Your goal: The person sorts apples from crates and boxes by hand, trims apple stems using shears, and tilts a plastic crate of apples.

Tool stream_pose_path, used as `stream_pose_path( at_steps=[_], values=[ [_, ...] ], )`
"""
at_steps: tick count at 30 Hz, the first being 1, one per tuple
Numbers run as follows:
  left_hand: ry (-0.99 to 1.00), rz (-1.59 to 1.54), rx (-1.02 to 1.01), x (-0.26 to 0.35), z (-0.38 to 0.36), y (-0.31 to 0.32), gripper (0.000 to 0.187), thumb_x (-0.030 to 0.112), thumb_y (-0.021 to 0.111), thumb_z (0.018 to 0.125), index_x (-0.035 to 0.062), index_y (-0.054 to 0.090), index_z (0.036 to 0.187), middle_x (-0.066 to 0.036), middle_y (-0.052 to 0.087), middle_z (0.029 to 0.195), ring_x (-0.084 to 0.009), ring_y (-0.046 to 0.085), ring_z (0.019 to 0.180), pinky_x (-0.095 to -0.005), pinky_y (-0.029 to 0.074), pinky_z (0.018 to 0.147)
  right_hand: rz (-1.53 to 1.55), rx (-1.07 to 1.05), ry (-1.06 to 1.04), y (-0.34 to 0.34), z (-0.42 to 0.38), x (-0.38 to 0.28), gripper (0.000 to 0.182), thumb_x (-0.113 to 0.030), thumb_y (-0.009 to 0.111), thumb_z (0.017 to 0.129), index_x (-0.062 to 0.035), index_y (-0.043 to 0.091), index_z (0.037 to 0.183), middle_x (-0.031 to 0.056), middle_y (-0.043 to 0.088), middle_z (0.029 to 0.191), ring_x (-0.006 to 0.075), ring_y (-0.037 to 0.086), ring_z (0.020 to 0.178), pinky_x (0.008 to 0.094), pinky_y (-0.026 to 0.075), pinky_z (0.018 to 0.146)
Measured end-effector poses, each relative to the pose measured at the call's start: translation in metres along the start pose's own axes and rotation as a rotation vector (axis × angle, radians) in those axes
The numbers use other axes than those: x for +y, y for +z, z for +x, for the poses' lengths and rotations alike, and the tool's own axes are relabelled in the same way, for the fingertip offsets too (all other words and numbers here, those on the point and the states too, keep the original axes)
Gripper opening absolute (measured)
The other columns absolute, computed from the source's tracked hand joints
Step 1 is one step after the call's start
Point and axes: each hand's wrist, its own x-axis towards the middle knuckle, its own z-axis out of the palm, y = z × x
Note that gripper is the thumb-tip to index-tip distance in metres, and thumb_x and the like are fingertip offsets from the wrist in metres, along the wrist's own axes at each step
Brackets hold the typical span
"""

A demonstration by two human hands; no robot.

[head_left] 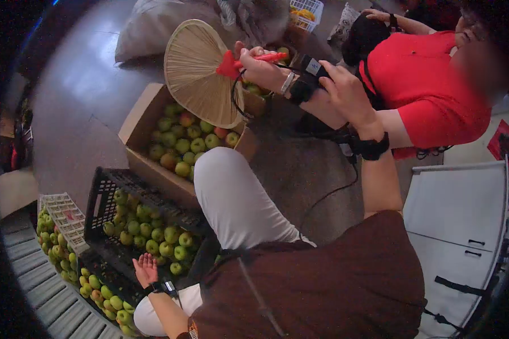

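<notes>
My right hand reaches up to the co-worker's wrist, with its fingers against a small black device strapped there. The thumb side is partly hidden. The co-worker's hand holds a woven fan by its red handle. My left hand lies palm up and open beside the black plastic crate, holding nothing. Green apples fill that crate. A black band with a small device sits on my left wrist.
A cardboard box of green and reddish apples stands past my knee. More apples fill crates at the lower left. The co-worker in red sits at the upper right, by a white cabinet. A cable trails over the floor. Sacks lie at the back.
</notes>
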Motion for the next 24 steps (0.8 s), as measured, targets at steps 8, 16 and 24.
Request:
stream_pose_path(
  at_steps=[8,16,24],
  values=[
    [-0.030,0.004,0.086,-0.002,0.004,-0.006,0.042,0.046,0.048,0.087,0.0062,0.049,0.101,-0.006,0.058,0.097,-0.0195,0.056,0.089,-0.0366,0.046,0.076,-0.045,-0.053,0.038,-0.002,0.004,-0.003,0.030,-0.019,0.050,0.085,-0.0018,0.051,0.110,0.0226,0.058,0.091,0.0378,0.057,0.084,0.0438,0.047,0.071],
    [-0.067,0.041,0.074,-0.003,0.005,-0.005,0.041,0.046,0.048,0.087,0.0069,0.050,0.100,-0.005,0.059,0.096,-0.0196,0.057,0.089,-0.0363,0.046,0.076,-0.059,-0.087,0.084,-0.005,0.005,-0.008,0.028,-0.017,0.050,0.085,-0.0009,0.052,0.108,0.0220,0.058,0.089,0.0373,0.057,0.083,0.0420,0.046,0.072],
    [-0.076,0.063,0.091,-0.005,0.007,-0.001,0.044,0.047,0.048,0.086,0.0061,0.050,0.103,-0.006,0.059,0.100,-0.0196,0.057,0.092,-0.0365,0.046,0.079,-0.061,-0.149,0.046,-0.003,0.013,-0.001,0.024,-0.018,0.048,0.086,-0.0003,0.054,0.101,0.0221,0.058,0.085,0.0371,0.057,0.082,0.0439,0.046,0.072]
  ],
)
